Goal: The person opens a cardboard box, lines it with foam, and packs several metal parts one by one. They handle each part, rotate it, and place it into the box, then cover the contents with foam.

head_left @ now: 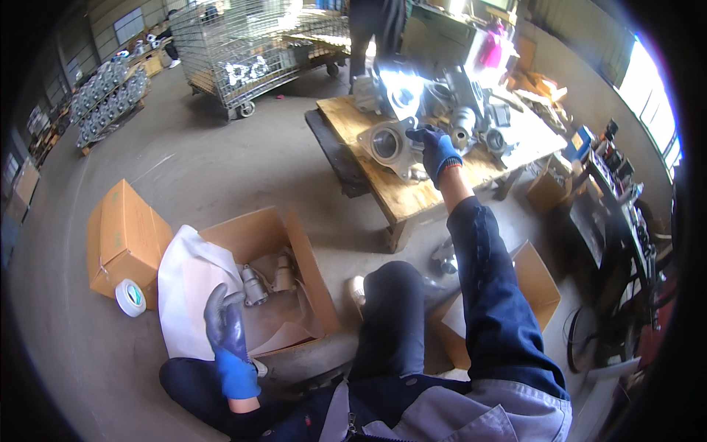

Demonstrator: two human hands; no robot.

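Metal casting, flanged, its round bore facing us, is over the left part of the wooden desk. Our right grip has its fingers closed on the flange's right edge; we cannot tell whether the casting bears on the wood. Other metal parts crowd the space behind and to its right, while to its left a strip of wood runs to the desk's edge.

Our left grip is well open and bare of any part, just beside white paper draped over the left rim of an open carton. Two cylindrical parts are inside. A closed carton bounds that side. A gap of floor separates the open carton from the desk, widening back toward a wire cage.
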